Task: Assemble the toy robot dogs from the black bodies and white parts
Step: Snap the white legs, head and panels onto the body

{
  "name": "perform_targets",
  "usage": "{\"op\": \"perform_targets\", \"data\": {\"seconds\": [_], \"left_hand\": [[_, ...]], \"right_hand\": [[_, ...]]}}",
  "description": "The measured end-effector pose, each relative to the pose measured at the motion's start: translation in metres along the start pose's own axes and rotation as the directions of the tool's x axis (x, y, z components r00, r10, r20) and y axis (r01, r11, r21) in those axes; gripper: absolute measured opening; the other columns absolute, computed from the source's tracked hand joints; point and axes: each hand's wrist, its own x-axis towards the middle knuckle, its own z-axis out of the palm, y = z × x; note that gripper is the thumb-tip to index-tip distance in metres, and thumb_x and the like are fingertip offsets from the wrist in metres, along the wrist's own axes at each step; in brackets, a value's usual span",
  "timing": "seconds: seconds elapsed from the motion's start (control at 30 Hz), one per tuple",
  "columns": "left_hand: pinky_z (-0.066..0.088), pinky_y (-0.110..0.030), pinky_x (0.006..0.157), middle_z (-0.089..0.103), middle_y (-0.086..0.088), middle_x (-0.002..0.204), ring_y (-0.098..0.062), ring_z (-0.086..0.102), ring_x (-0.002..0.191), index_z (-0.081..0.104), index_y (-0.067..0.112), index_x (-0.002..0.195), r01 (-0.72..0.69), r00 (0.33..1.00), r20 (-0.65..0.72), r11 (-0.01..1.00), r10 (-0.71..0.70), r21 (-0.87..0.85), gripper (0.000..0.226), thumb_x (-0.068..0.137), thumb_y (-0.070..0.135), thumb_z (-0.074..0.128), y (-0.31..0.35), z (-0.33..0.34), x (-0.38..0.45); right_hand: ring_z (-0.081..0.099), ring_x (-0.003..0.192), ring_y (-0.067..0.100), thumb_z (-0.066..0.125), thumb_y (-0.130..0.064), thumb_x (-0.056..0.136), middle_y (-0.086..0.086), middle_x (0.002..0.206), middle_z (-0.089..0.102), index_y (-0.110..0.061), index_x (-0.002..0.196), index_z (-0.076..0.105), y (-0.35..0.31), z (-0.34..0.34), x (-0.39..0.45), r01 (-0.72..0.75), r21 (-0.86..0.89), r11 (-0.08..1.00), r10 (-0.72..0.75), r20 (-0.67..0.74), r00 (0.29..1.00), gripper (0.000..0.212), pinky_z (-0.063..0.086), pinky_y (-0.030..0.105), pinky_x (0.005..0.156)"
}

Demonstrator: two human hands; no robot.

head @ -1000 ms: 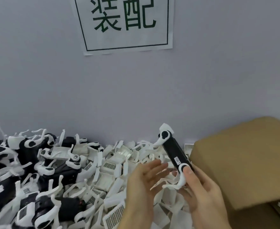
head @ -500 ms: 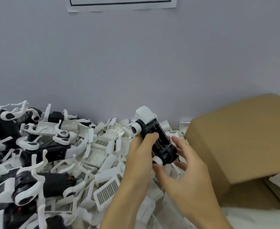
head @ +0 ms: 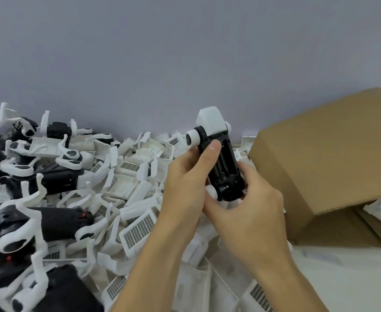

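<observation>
A black robot dog body (head: 224,167) with a white head and white round joints is held up in front of me, belly side facing me with its open battery bay showing. My left hand (head: 185,183) grips its left side, thumb lying on the body near the head end. Around the lower end and right side, my right hand (head: 245,210) curls its fingers. A heap of loose white parts (head: 131,176) with grilles lies below and to the left. Assembled black and white dogs (head: 45,219) are piled at the far left.
A brown cardboard box (head: 333,149) lies on its side at the right, with bagged white items (head: 378,212) under its flap. A grey wall (head: 185,52) runs close behind the heap. More white parts (head: 218,289) lie near the bottom edge.
The dog body turned from side-on to belly-up and both hands closed round it. The view tilted down, so the wall sign left the frame.
</observation>
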Motion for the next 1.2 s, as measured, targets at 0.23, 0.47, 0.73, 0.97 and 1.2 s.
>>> {"op": "perform_targets", "data": {"seconds": [0.23,0.47,0.73,0.97,1.2], "left_hand": [[0.056,-0.035,0.083,0.078,-0.004,0.093,-0.015,0.075,0.092,0.08,0.015,0.096,0.011,0.999,0.034,1.0,-0.011,0.013,0.029,0.087,0.041,0.068,0.002,0.0,0.0],[0.057,-0.045,0.092,0.079,-0.003,0.096,-0.019,0.075,0.096,0.079,0.019,0.096,-0.018,1.0,-0.012,0.996,0.019,0.088,0.019,0.097,0.032,0.065,-0.001,-0.001,0.0],[0.058,-0.023,0.07,0.078,-0.004,0.09,-0.013,0.073,0.084,0.075,0.026,0.099,-0.152,0.986,0.111,0.951,0.126,0.268,0.016,0.093,0.013,0.067,-0.007,0.0,0.0],[0.058,-0.054,0.083,0.078,-0.002,0.094,-0.027,0.073,0.092,0.075,0.013,0.105,-0.211,0.966,0.229,0.867,0.116,0.452,0.024,0.086,0.009,0.06,-0.01,0.007,-0.004],[0.056,-0.056,0.077,0.075,-0.008,0.096,-0.034,0.068,0.091,0.072,0.012,0.107,-0.265,0.947,0.299,0.816,0.119,0.514,0.029,0.085,0.025,0.058,-0.006,0.011,-0.008]], "right_hand": [[0.068,0.072,0.007,0.077,-0.057,0.069,-0.015,0.074,0.068,-0.038,0.093,0.066,-0.001,-0.003,-0.001,0.071,-0.063,0.996,-0.077,-0.094,0.993,0.033,0.056,0.032,0.06],[0.068,0.091,0.0,0.078,-0.049,0.075,-0.023,0.093,0.071,-0.048,0.106,0.061,0.005,-0.005,0.003,0.007,-0.001,1.0,-0.007,0.124,0.992,0.035,0.055,0.025,0.072],[0.052,0.126,-0.008,0.056,-0.025,0.083,-0.03,0.128,0.062,-0.054,0.128,0.053,0.005,-0.03,0.017,0.045,0.213,0.976,-0.073,0.127,0.989,0.054,0.048,0.027,0.105],[0.068,0.107,0.003,0.09,-0.047,0.067,-0.012,0.115,0.07,-0.031,0.137,0.052,-0.001,-0.028,0.018,-0.044,0.355,0.934,0.043,0.011,0.999,0.081,0.055,0.018,0.087],[0.073,0.093,0.004,0.086,-0.034,0.07,-0.015,0.097,0.075,-0.021,0.128,0.063,-0.001,-0.026,0.02,-0.048,0.381,0.924,0.11,-0.143,0.984,0.064,0.055,0.013,0.076]]}}
